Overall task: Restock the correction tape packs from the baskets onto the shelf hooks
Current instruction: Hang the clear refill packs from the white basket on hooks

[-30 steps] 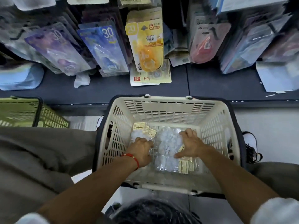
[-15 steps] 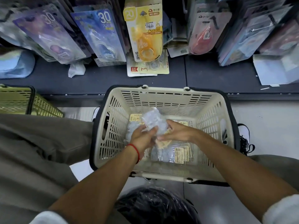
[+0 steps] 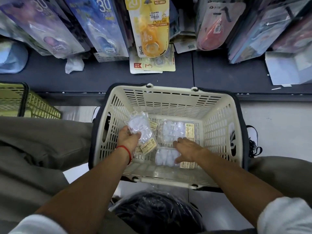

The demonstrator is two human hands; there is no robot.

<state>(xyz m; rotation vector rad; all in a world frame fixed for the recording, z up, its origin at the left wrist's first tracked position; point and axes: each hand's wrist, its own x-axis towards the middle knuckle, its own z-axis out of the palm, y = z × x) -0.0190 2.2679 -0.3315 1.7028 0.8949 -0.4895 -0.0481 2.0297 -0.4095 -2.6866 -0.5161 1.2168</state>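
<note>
A cream plastic basket [image 3: 219, 125] stands on the floor in front of me. Inside it lie clear bags of correction tape with yellow labels. My left hand [image 3: 129, 135] holds one clear pack [image 3: 141, 128] lifted above the basket's left side. My right hand [image 3: 187, 149] reaches down with fingers spread onto another clear pack [image 3: 166, 157] on the basket floor. A third pack [image 3: 173, 130] lies just beyond that hand. Above the dark shelf ledge hang carded correction tapes: a yellow one [image 3: 149, 29], a blue one [image 3: 101, 27] and a purple one [image 3: 45, 26].
A green basket [image 3: 20, 102] sits at the left by the shelf base. A black plastic bag [image 3: 157, 213] lies on the floor between my knees. A white box [image 3: 287, 68] and crumpled paper [image 3: 74, 65] rest on the dark ledge [image 3: 211, 73].
Both hands met at one pack half a second ago. Now the left hand holds that pack alone at the left, and the right hand has dropped back onto the packs in the basket.
</note>
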